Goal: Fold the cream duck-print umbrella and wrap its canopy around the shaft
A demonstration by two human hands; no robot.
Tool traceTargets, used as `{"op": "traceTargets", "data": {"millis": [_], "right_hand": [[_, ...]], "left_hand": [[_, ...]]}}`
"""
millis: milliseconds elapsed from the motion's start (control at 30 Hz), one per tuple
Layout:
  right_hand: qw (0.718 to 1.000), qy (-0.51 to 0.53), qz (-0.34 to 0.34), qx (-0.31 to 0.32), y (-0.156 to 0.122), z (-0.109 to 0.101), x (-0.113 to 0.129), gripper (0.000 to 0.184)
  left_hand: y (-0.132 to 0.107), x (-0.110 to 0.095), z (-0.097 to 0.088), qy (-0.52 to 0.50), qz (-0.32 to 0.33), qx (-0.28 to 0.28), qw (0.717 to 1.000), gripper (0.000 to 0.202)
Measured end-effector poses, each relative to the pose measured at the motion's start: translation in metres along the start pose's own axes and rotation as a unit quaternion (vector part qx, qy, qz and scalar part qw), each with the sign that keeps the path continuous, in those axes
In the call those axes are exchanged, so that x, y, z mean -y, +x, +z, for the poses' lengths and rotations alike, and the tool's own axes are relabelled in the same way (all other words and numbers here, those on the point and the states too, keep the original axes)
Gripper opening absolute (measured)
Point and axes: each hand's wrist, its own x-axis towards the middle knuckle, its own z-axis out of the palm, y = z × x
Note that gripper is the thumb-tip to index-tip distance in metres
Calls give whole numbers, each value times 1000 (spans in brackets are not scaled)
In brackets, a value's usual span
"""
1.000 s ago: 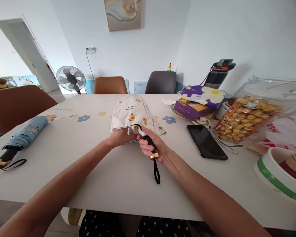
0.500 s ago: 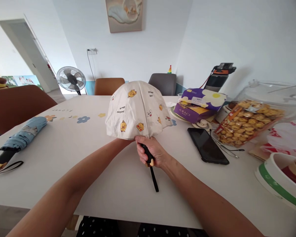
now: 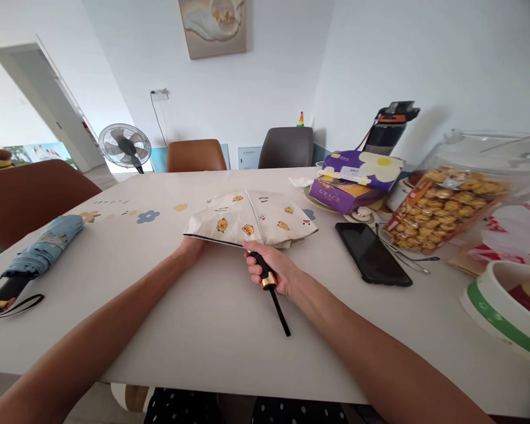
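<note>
A white umbrella (image 3: 251, 218) printed with yellow ducks lies partly folded over the table, its canopy loose and low. My right hand (image 3: 269, 265) is closed around its black handle, which has a gold band and a black strap hanging toward me. At the canopy's left edge is my left hand (image 3: 193, 248), its fingers hidden under the cloth, so I cannot tell their grip. A folded blue umbrella (image 3: 48, 244) with a black and gold handle rests on the table at the left.
Right of the umbrella lies a black phone (image 3: 373, 253) beside glasses (image 3: 408, 259). Behind are a purple box (image 3: 340, 194), a dark bottle (image 3: 389, 132) and a clear jar of snacks (image 3: 446, 206). A white and green roll (image 3: 499, 312) sits near the right edge of the table (image 3: 194, 341).
The umbrella's canopy has sunk from a tall dome to a flatter, wider shape. My left hand has moved left to its edge, while my right hand keeps holding the handle.
</note>
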Motion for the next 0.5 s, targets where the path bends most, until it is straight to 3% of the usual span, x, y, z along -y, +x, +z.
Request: {"op": "traceTargets", "data": {"millis": [67,133,233,300,400,500], "right_hand": [[1000,-6,-4,-1,1,-1,0,23],[1000,-11,-7,-4,2,-2,0,23],[1000,-21,-9,-14,4,-3,0,24],[999,-30,-8,-20,4,-3,0,25],[999,-44,-6,-22,3,-2,-1,26],[998,-54,-9,-34,3,-1,-2,26]], "left_hand": [[-4,-6,-8,-90,-36,21,995,37],[-1,-11,-17,-145,-60,-11,988,35],[8,-14,-32,-178,-137,-68,972,59],[12,-14,-39,-172,-196,-57,964,70],[12,-13,-35,-126,-228,-70,963,49],[9,-10,-25,-44,-167,-150,973,22]]}}
